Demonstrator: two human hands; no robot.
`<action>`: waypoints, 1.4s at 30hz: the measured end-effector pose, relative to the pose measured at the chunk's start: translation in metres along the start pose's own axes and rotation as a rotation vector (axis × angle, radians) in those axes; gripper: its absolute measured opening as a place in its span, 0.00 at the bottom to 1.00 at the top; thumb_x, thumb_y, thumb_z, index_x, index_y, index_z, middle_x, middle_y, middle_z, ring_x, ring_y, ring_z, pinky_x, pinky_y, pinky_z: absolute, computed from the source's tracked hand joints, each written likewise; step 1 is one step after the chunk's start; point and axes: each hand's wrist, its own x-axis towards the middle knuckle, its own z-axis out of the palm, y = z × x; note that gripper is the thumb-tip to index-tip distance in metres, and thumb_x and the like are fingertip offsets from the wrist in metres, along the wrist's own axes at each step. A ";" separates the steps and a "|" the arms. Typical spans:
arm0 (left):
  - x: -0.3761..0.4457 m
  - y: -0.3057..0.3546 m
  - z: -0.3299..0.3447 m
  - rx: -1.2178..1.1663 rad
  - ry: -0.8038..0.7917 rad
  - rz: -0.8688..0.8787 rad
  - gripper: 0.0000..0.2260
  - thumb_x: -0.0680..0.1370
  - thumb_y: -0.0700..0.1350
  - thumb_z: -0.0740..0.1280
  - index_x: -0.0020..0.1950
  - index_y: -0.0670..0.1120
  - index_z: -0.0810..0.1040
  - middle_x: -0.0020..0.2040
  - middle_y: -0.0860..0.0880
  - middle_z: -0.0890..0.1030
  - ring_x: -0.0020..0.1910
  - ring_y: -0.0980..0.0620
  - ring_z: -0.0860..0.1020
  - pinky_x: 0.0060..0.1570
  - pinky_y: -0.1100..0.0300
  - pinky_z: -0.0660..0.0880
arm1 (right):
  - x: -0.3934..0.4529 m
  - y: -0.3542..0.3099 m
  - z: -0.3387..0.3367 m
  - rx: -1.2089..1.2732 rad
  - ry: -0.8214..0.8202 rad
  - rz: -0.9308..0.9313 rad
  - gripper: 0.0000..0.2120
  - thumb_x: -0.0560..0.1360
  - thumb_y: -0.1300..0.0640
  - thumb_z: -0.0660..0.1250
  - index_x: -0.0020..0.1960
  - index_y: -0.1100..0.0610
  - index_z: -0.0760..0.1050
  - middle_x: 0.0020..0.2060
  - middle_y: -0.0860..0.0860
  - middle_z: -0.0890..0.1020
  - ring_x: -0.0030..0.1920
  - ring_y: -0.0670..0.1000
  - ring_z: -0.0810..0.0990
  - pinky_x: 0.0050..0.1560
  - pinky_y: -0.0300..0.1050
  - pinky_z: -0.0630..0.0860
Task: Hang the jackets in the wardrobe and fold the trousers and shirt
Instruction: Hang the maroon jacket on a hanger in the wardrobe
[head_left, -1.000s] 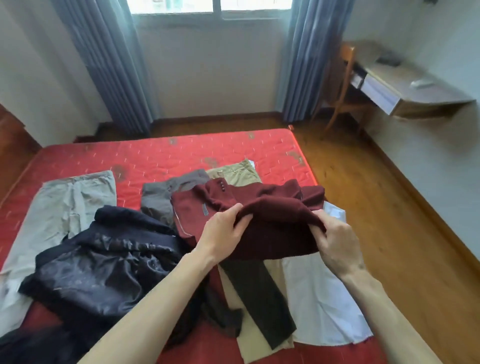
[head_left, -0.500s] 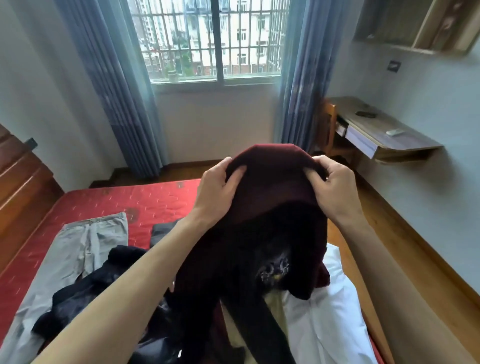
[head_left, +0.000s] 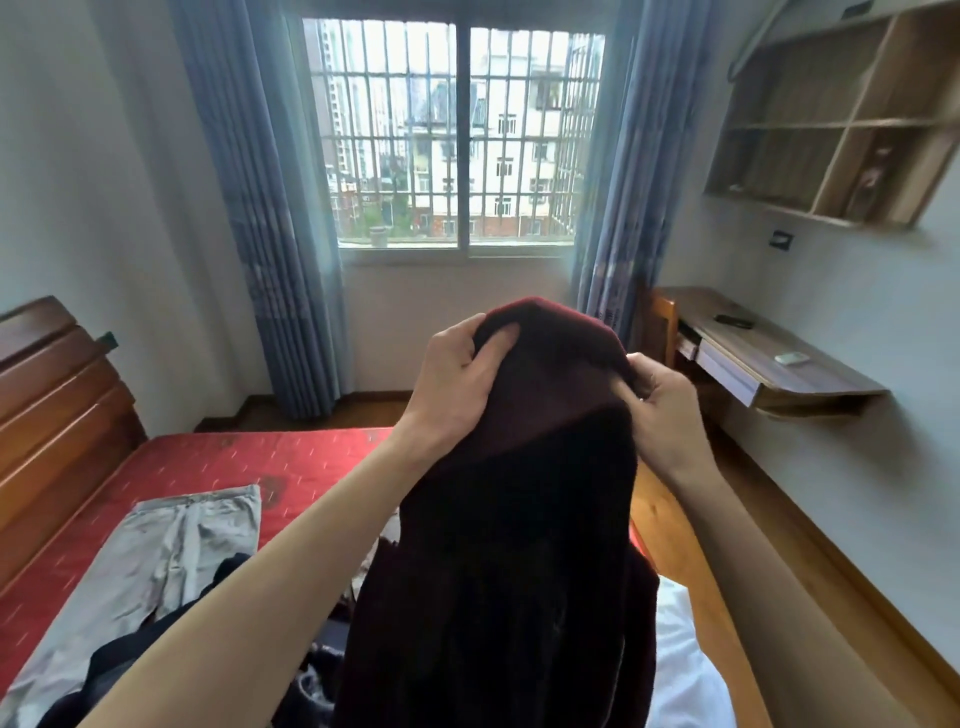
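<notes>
I hold a dark maroon jacket (head_left: 524, 519) up in front of me, and it hangs down over the bed. My left hand (head_left: 457, 379) grips its top edge on the left, thumb over the cloth. My right hand (head_left: 662, 397) pinches the top edge on the right. Light grey trousers (head_left: 156, 561) lie flat on the red mattress (head_left: 218, 467) at the left. A dark navy jacket (head_left: 124, 665) is bunched below my left forearm. A white shirt (head_left: 685, 670) shows at the lower right behind the maroon jacket, which hides the other clothes.
A wooden headboard (head_left: 57, 405) stands at the left. The barred window (head_left: 457, 140) with blue curtains faces me. A wall desk (head_left: 763, 358) with a chair (head_left: 662, 327) is at the right, wall shelves (head_left: 841, 119) above it. Wooden floor (head_left: 737, 561) runs along the bed's right side.
Both hands have lifted the maroon jacket off the pile to chest height, and it now hangs full length. My view has tilted up towards the window.
</notes>
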 end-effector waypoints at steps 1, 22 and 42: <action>-0.002 0.000 0.002 -0.015 -0.003 -0.003 0.10 0.86 0.49 0.64 0.61 0.53 0.84 0.52 0.56 0.87 0.53 0.57 0.84 0.55 0.61 0.81 | -0.006 0.007 0.005 0.030 -0.027 0.023 0.06 0.83 0.57 0.69 0.56 0.55 0.84 0.45 0.48 0.87 0.47 0.49 0.86 0.47 0.45 0.82; -0.027 -0.033 -0.026 -0.177 0.145 -0.162 0.08 0.84 0.54 0.67 0.53 0.61 0.87 0.50 0.52 0.88 0.52 0.52 0.85 0.56 0.50 0.82 | -0.158 0.121 0.112 0.010 -0.527 0.236 0.17 0.83 0.40 0.57 0.69 0.37 0.74 0.52 0.43 0.86 0.52 0.47 0.86 0.54 0.53 0.83; -0.038 -0.063 -0.050 -0.158 0.164 -0.199 0.10 0.83 0.54 0.68 0.53 0.52 0.87 0.49 0.45 0.88 0.51 0.44 0.85 0.56 0.38 0.81 | -0.179 0.145 0.127 -0.023 -0.356 0.388 0.19 0.85 0.56 0.62 0.49 0.30 0.76 0.45 0.35 0.85 0.49 0.40 0.83 0.48 0.34 0.77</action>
